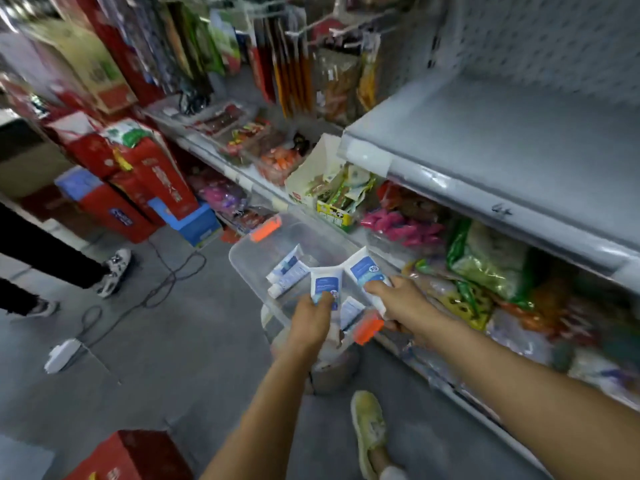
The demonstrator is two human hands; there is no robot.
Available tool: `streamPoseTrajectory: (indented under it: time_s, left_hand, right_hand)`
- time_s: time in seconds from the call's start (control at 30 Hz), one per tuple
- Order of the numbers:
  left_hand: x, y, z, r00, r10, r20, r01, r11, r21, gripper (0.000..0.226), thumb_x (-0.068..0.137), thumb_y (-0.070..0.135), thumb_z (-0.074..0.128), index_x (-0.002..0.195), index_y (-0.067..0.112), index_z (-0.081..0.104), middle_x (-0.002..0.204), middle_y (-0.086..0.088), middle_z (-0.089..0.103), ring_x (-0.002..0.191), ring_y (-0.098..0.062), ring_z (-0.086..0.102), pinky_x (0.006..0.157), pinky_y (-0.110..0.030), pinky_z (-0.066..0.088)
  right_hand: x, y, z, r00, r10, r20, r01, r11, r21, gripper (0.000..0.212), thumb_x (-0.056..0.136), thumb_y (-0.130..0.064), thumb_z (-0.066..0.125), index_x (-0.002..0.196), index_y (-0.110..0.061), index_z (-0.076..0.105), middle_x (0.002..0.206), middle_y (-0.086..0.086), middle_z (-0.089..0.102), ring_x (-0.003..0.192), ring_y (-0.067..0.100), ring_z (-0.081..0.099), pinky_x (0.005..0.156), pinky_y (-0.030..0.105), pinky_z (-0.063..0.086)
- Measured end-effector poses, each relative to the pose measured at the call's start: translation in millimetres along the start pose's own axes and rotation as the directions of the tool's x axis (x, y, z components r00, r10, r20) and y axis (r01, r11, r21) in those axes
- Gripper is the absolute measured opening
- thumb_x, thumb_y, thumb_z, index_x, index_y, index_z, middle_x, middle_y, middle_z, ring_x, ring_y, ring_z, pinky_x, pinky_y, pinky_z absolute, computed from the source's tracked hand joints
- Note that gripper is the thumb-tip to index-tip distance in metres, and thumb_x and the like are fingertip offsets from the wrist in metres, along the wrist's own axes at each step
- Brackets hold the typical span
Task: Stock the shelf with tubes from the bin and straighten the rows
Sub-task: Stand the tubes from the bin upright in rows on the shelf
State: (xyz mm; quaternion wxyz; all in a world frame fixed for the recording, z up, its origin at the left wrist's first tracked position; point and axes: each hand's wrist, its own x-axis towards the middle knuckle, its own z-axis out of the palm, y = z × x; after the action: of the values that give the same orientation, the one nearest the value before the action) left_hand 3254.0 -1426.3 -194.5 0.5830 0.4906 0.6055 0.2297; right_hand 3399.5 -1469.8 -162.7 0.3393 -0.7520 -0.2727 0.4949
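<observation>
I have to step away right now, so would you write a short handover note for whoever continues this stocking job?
Left hand: holds one white-and-blue tube over the bin.
Right hand: holds a second tube at the bin's right side.
Clear bin with orange latches sits in front of the shelving, below the hands; at least three more tubes lie inside.
Grey upper shelf on the right shows no tubes yet, so no rows to straighten so far.
Left to do: place both held tubes, empty the bin, then line up the rows.

Bin (249, 258) on floor left of shelf (485, 157), tubes (287, 271) inside, boxes (145, 181) behind
</observation>
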Motion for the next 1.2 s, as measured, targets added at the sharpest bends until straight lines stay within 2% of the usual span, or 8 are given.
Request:
streamPoseTrajectory:
  time_s: [0.1,0.23,0.37,0.47,0.57,0.73,1.07,1.2]
  left_hand:
    - [-78.1,28.7,10.4,0.996,0.019,0.086,-0.023,0.999,0.046,0.047,0.058,0.056,0.052,0.089,0.02,0.056,0.094,-0.021,0.068,0.089,-0.044,0.067,0.085,-0.061,0.052]
    - [-107.2,46.6,12.7,0.985,0.124,0.122,-0.136,0.986,0.096,0.031,0.074,0.039,0.061,0.098,0.023,0.052,0.102,-0.018,0.068,0.089,-0.036,0.069,0.082,-0.058,0.055]
    - [-174.3,92.8,43.6,0.928,0.332,0.168,-0.35,0.933,0.085,0.026,0.093,0.019,0.06,0.115,0.01,0.049,0.104,-0.011,0.066,0.084,-0.017,0.065,0.065,-0.021,0.055]
    - [-211.3,119.1,76.8,0.862,0.46,0.212,-0.484,0.872,0.075,0.029,0.093,0.016,0.059,0.119,0.009,0.049,0.108,-0.01,0.067,0.089,-0.019,0.067,0.076,-0.035,0.058]
    - [-255.4,142.2,111.4,0.813,0.535,0.231,-0.565,0.82,0.091,0.029,0.093,0.018,0.06,0.117,0.014,0.045,0.102,0.003,0.061,0.089,-0.01,0.062,0.079,-0.033,0.054]
    - [-335.0,167.7,183.1,0.739,0.614,0.279,-0.653,0.755,0.068,0.031,0.093,0.027,0.06,0.118,0.023,0.042,0.106,0.008,0.061,0.095,-0.01,0.062,0.079,-0.035,0.051]
    - [-492.4,196.7,346.2,0.543,0.759,0.359,-0.783,0.612,-0.109,0.028,0.092,0.03,0.06,0.117,0.028,0.048,0.106,0.015,0.06,0.089,-0.01,0.061,0.07,-0.032,0.049]
    - [-529.5,208.8,385.2,0.462,0.801,0.381,-0.819,0.55,-0.162,0.025,0.092,0.026,0.06,0.117,0.027,0.057,0.109,0.01,0.066,0.09,-0.007,0.06,0.072,-0.032,0.05]
  right_hand:
    - [-90.8,2.7,-49.8,0.994,-0.07,-0.085,0.071,0.997,0.011,0.031,0.072,-0.043,0.047,0.087,-0.016,0.054,0.081,0.018,0.057,0.059,0.022,0.052,0.054,0.028,0.037]
    - [-128.2,1.9,-73.1,0.99,-0.117,-0.083,0.119,0.993,0.016,0.02,0.088,-0.027,0.051,0.103,-0.014,0.053,0.09,0.014,0.06,0.064,0.021,0.054,0.043,0.019,0.036]
    - [-190.1,7.5,-119.4,0.958,-0.222,-0.184,0.235,0.971,0.051,0.032,0.081,-0.027,0.061,0.111,-0.023,0.053,0.1,0.004,0.066,0.077,0.018,0.061,0.056,0.026,0.044]
    - [-228.6,9.1,-157.3,0.926,-0.298,-0.234,0.328,0.939,0.102,0.03,0.087,-0.02,0.06,0.113,-0.029,0.049,0.106,-0.005,0.063,0.085,0.011,0.063,0.063,0.025,0.05]
    - [-269.1,15.5,-201.1,0.891,-0.356,-0.282,0.401,0.908,0.121,0.035,0.088,-0.018,0.06,0.116,-0.031,0.045,0.113,-0.003,0.061,0.089,0.018,0.066,0.063,0.029,0.054]
    - [-336.6,45.5,-288.1,0.815,-0.435,-0.383,0.504,0.858,0.099,0.041,0.087,-0.018,0.065,0.123,-0.025,0.046,0.118,0.001,0.064,0.101,0.016,0.065,0.09,0.042,0.055]
    - [-469.4,109.2,-454.4,0.662,-0.55,-0.509,0.65,0.76,0.023,0.034,0.087,-0.011,0.068,0.116,-0.023,0.055,0.114,-0.004,0.068,0.102,0.011,0.066,0.073,0.023,0.054]
    - [-502.8,121.8,-498.2,0.589,-0.557,-0.586,0.67,0.742,-0.033,0.038,0.083,-0.011,0.073,0.116,-0.021,0.057,0.116,-0.003,0.068,0.105,0.012,0.066,0.086,0.031,0.055]
